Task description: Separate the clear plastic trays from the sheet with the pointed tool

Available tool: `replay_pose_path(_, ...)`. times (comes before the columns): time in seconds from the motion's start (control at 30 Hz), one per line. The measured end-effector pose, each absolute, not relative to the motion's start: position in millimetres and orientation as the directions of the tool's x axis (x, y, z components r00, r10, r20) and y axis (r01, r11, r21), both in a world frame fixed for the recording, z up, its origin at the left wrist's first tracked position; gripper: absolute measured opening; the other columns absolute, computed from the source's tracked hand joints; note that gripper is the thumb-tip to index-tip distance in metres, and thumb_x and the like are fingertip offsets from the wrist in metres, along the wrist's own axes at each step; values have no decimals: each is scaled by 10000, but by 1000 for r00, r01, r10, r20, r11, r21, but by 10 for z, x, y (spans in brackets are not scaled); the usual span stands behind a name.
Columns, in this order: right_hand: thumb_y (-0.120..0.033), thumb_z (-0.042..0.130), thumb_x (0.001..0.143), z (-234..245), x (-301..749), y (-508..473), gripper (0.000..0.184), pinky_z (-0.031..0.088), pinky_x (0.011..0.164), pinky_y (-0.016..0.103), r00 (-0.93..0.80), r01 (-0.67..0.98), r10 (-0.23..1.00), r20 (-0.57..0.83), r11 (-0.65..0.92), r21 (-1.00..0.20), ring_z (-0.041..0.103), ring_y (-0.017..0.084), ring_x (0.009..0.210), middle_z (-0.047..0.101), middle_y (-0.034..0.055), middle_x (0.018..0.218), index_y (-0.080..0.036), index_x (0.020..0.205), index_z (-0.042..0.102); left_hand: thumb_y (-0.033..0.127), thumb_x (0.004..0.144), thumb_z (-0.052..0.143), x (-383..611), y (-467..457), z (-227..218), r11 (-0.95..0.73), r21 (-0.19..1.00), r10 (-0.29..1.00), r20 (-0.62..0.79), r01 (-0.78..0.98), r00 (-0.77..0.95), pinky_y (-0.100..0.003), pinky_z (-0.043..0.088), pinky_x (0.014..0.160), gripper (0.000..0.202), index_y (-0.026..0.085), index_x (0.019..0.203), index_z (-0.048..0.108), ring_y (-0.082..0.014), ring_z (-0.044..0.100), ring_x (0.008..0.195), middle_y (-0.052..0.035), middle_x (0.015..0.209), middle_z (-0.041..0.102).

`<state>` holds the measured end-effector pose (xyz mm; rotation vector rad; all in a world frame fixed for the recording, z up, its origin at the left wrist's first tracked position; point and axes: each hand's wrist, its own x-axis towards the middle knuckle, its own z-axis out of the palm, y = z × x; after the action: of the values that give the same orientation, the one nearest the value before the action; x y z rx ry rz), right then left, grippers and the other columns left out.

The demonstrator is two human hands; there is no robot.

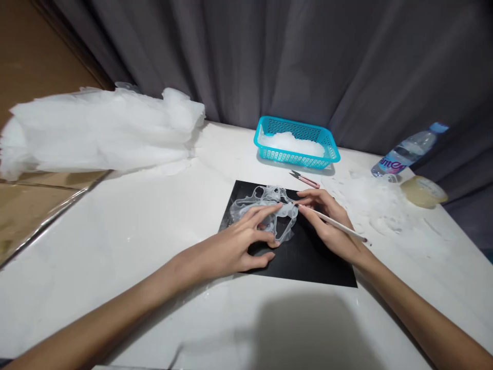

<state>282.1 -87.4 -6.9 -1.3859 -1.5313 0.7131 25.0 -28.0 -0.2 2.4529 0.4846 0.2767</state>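
A translucent whitish sheet with cut-out openings (285,209) lies crumpled on a black mat (304,262). Spread over its left part is my left hand (250,239), its fingers apart and the fingertips resting on the sheet. My right hand (327,218) grips a thin white pen-like tool (341,226) between thumb and fingers. The tool's tip meets the sheet's right edge, near my left index fingertip; what kind of tip it has is too small to tell.
Behind the mat lie pink-handled thread snips (306,180) and a blue basket (296,160) holding white material. A large white sheet bundle (100,131) lies at left. Translucent scraps (385,205), a water bottle (404,154) and a tape roll (423,191) are at right.
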Motion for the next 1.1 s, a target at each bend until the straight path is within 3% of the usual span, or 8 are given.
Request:
replay_pose_path(0.17, -326, 676, 983, 1, 2766, -954, 166, 526, 828, 309, -33, 380, 989, 146, 147, -913, 677, 181, 900, 726, 18, 1010, -246, 1126, 694, 353, 994, 666, 309, -227, 17, -701, 645, 451, 69, 305, 890, -511, 359, 1221, 143, 239, 947, 738, -331, 420, 1503, -59, 1648, 425)
replay_pose_path(0.27, -274, 656, 991, 72, 2738, -1002, 84, 515, 844, 313, -140, 433, 977, 159, 205, -878, 667, 177, 898, 712, 19, 988, -236, 1015, 726, 387, 1026, 610, 390, -225, -11, -601, 722, 581, 100, 343, 808, -397, 524, 983, 181, 224, 951, 582, -244, 676, 1167, -63, 1365, 674)
replay_pose_path(0.37, -227, 640, 994, 107, 2715, -1019, 83, 510, 879, 327, -195, 435, 958, 210, 276, -857, 669, 185, 947, 712, 31, 1028, -230, 1000, 722, 445, 1008, 630, 470, -229, -40, -552, 740, 670, 120, 384, 733, -332, 526, 790, 271, 235, 993, 459, -201, 712, 892, -26, 1125, 739)
replay_pose_path(0.53, -235, 624, 1009, 66, 2667, -1025, 91, 515, 878, 343, -187, 418, 957, 222, 283, -864, 674, 194, 955, 720, 41, 1040, -228, 1014, 715, 619, 899, 722, 517, -232, -49, -619, 669, 654, 151, 411, 741, -338, 520, 805, 470, 237, 1099, 535, -247, 704, 972, -33, 1119, 707)
replay_pose_path(0.67, -242, 650, 1002, 77, 2708, -1055, 60, 502, 936, 364, -196, 395, 947, 253, 313, -864, 663, 198, 990, 726, 38, 1047, -230, 991, 707, 447, 1049, 581, 516, -212, -109, -676, 639, 601, 191, 367, 776, -312, 513, 847, 270, 243, 1223, 610, -208, 695, 1009, -31, 1139, 723)
replay_pose_path(0.87, -333, 332, 1132, 127, 2946, -1129, 498, 459, 950, 372, -71, 469, 913, 402, 386, -794, 618, 201, 994, 708, 54, 952, -226, 723, 595, 386, 1083, 514, 552, -200, -142, -708, 575, 605, 192, 411, 773, -342, 508, 881, 281, 248, 1267, 676, -228, 688, 1019, -43, 1088, 724)
replay_pose_path(1.0, -380, 358, 1125, 13, 2863, -1164, 419, 457, 725, 301, 80, 600, 926, 369, 251, -759, 586, 164, 731, 613, 12, 785, -232, 779, 542, 357, 1088, 505, 573, -209, -140, -742, 531, 586, 214, 410, 782, -351, 508, 900, 268, 251, 1227, 708, -234, 675, 1043, -53, 1090, 709)
replay_pose_path(1.1, -421, 539, 1063, -95, 2692, -1169, 233, 433, 636, 272, 77, 673, 955, 287, 162, -721, 610, 150, 663, 664, -14, 785, -235, 926, 576, 407, 1087, 508, 581, -211, -152, -760, 503, 581, 243, 412, 777, -329, 512, 848, 283, 244, 1181, 719, -227, 670, 997, -44, 1013, 693)
